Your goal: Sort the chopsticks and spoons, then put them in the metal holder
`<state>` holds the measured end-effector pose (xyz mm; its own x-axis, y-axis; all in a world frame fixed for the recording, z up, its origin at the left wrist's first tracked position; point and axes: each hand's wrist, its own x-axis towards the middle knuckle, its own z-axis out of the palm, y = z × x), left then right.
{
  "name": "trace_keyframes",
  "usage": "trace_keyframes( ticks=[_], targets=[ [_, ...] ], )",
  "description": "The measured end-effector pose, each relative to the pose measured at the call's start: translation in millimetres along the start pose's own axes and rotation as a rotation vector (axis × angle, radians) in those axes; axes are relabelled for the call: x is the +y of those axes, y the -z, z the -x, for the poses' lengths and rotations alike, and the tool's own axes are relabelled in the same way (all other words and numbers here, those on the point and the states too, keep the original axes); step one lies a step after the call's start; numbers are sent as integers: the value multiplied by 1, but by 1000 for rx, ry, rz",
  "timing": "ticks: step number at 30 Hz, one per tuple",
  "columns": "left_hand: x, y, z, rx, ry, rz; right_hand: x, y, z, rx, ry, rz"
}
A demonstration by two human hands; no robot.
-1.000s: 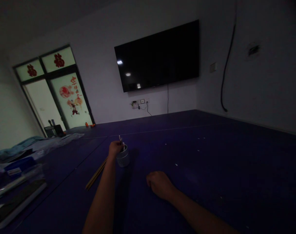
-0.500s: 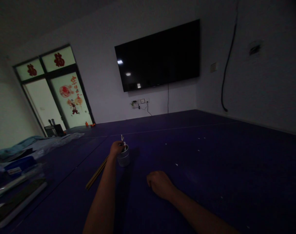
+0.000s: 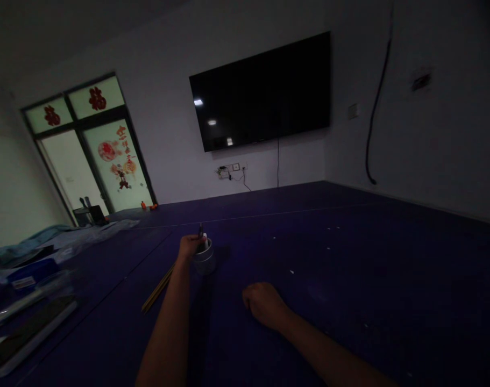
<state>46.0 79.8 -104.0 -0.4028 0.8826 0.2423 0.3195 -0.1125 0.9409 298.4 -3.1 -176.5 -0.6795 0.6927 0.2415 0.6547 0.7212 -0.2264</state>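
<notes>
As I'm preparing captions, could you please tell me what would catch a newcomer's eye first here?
The large black rectangular television on the pale wall dominates the view. Below it, the bare left hand is at the grey cylindrical cup on the dark purple surface.

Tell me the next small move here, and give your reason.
I'd probably bring the right hand over to steady the grey cup: the left hand is at the slim pen-like items in its mouth, while the right lies curled on the purple table, apart from the cup.
</notes>
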Motion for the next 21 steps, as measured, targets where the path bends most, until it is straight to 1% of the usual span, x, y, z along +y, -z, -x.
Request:
trace_keyframes(
  ticks=[6, 12, 15, 17, 21],
  targets=[
    [4, 3, 2, -18, 15, 47, -2, 4, 1, -15, 3, 5],
    [8, 1, 5, -17, -4, 107, -1, 1, 0, -6, 0, 14],
    [13, 3, 7, 26, -49, 151, 0, 0, 0, -9, 4, 15],
    [21, 7, 8, 73, -95, 183, 0, 0, -1, -7, -2, 16],
    [50, 25, 11, 173, -209, 270, -1, 0, -1, -21, -3, 24]
  ],
)
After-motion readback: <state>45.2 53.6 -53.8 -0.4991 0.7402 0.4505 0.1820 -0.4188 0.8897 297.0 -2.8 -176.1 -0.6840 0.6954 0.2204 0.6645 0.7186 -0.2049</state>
